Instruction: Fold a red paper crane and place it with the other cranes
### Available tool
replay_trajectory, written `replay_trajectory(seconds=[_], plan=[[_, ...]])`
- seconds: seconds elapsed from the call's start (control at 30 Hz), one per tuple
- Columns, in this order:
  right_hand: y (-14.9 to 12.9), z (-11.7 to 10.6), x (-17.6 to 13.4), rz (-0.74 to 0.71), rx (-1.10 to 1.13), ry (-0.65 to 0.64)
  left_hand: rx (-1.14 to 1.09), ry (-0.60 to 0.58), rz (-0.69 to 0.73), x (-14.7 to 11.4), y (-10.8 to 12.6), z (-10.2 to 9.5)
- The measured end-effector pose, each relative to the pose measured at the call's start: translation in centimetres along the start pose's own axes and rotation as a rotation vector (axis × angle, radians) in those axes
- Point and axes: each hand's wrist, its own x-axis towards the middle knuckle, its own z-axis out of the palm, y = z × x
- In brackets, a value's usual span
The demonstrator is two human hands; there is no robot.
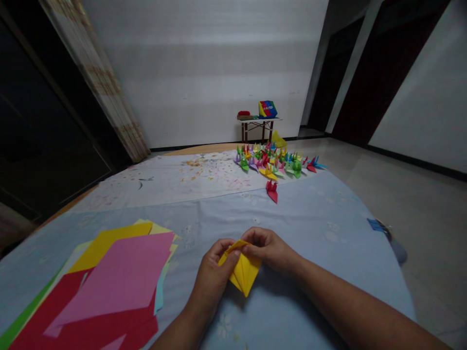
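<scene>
Between my two hands is a yellow sheet of origami paper point(245, 273), folded into a small diamond with a crease down its middle and one point toward me. My left hand point(215, 266) pinches its left side, the thumb lying across the front. At the upper right edge my right hand point(268, 249) grips it between thumb and bent fingers. The paper is held just over the blue cloth, and the fingers behind it are partly hidden. Beyond my hands a single red paper crane point(272, 191) stands on the cloth.
On the left lies a stack of coloured paper, a pink sheet point(124, 277) on top. Many folded cranes point(270, 160) crowd the table's far right. Behind the round table point(310, 233), a small stand point(260, 121) holds a colourful box point(268, 110). A blue object point(375, 224) sits at the right edge.
</scene>
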Motion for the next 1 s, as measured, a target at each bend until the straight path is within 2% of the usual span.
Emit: replay_trajectory(seconds=[0.2, 0.3, 0.4, 0.67, 0.87, 1.0], plan=[[-0.1, -0.3, 0.0, 0.002, 0.028, 0.002, -0.103, -0.109, 0.011, -0.1, 0.3, -0.2], [0.1, -0.3, 0.1, 0.004, 0.012, 0.017, -0.121, -0.104, 0.022, -0.1, 0.2, -0.3], [0.2, -0.3, 0.2, 0.01, -0.009, 0.014, -0.116, -0.096, -0.013, 0.0, 0.0, -0.4], [0.3, -0.9, -0.1, -0.025, -0.125, -0.016, -0.147, -0.184, -0.18, 0.5, 0.0, -0.7], [-0.4, -1.6, -0.6, 0.002, -0.147, -0.111, -0.121, -0.198, -0.189, 0.5, 0.1, -1.0], [-1.2, -1.8, -0.6, -0.032, -0.195, -0.013, -0.092, -0.18, -0.164, 0.7, -0.4, -1.5]])
